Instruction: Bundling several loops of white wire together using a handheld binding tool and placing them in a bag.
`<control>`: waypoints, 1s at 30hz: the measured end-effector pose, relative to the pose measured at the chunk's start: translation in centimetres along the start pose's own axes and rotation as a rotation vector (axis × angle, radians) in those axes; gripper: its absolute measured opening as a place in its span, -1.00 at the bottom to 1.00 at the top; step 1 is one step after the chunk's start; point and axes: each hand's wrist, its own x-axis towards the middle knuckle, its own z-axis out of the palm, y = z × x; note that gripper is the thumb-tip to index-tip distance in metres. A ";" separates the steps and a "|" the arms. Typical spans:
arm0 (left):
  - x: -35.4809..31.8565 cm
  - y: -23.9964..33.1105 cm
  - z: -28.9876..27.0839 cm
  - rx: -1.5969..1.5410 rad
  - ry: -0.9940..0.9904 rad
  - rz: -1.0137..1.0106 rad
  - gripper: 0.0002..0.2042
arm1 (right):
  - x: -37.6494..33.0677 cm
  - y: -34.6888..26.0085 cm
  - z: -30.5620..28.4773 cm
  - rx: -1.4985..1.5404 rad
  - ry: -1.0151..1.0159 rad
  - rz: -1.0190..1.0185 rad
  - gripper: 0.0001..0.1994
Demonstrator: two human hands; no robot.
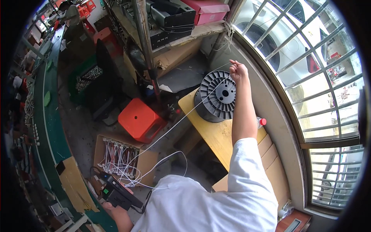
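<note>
White shirt (205, 205) in the foreground; right hand (239, 71), fingers nearly closed, pinches a straight white cord (174, 126) that crosses before a black slotted spool (217, 102) on the yellow table (211, 131) and descends toward a black boxlike device (119, 196); left hand (112, 208) touches the device, how far its fingers open cannot be told

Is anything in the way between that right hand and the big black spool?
Nothing bulky shows between the right hand and the black spool; only a thin white wire crosses the spool's face in this view. The right forearm hides some of its right edge.
</note>
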 end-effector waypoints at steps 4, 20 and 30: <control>0.4 0.2 0.0 0.048 -0.005 0.100 -0.06 | -0.2 0.6 -0.9 -0.019 0.098 -0.110 -0.74; -5.2 6.8 -4.5 -0.105 0.349 0.556 -0.47 | -25.4 12.1 -12.8 0.079 0.473 0.090 -0.86; -2.2 0.0 -1.0 0.040 0.554 0.395 -0.41 | -7.4 4.3 6.1 0.106 -0.024 -0.290 -0.83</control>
